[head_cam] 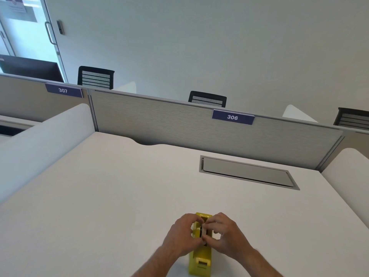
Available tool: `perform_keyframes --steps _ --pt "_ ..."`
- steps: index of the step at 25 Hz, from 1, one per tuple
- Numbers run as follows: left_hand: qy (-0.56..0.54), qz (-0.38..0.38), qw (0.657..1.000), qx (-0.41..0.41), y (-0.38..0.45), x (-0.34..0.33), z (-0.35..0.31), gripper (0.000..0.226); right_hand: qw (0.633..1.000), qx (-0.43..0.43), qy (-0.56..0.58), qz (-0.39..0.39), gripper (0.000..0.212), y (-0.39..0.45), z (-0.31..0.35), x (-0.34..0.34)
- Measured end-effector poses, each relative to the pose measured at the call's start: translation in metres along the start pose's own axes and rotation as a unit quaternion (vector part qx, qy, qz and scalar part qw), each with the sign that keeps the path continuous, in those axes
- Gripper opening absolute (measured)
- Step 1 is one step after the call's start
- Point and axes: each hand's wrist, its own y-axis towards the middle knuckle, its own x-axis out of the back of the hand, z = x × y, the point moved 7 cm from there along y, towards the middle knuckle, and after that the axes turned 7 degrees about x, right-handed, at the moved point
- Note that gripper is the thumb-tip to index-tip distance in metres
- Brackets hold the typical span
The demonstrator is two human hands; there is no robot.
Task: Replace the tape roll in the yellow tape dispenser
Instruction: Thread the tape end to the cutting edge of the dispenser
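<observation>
The yellow tape dispenser (200, 260) stands on the white desk (111, 196) near its front edge, its long axis pointing away from me. My left hand (182, 235) and my right hand (224, 234) close in on its middle from both sides. Between the fingertips of both hands sits the tape roll (203, 231), a pale ring on a dark hub, at the dispenser's cradle. Fingers hide most of the roll, so I cannot tell whether it rests in the cradle or is lifted.
A grey cable hatch (247, 172) is set into the desk at the back right. A fabric partition (159, 120) with the label 306 closes the far edge, and white side dividers (40, 148) flank the desk. Black chairs stand beyond.
</observation>
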Motion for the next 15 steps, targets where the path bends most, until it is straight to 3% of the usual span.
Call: perform_keyframes --steps 6,10,15 --pt "0.001 0.0 1.0 -0.002 -0.001 0.0003 -0.0002 0.058 1.0 0.02 0.0 -0.004 0.026 0.0 0.001 -0.0008" --pt "0.004 0.003 1.0 -0.003 -0.0009 0.0005 -0.0021 0.057 1.0 0.02 -0.016 0.004 0.014 0.0018 0.0013 -0.0008" --pt "0.012 0.005 1.0 -0.004 -0.0003 0.001 -0.0025 0.054 0.999 0.017 -0.033 0.011 0.02 0.001 0.001 -0.0022"
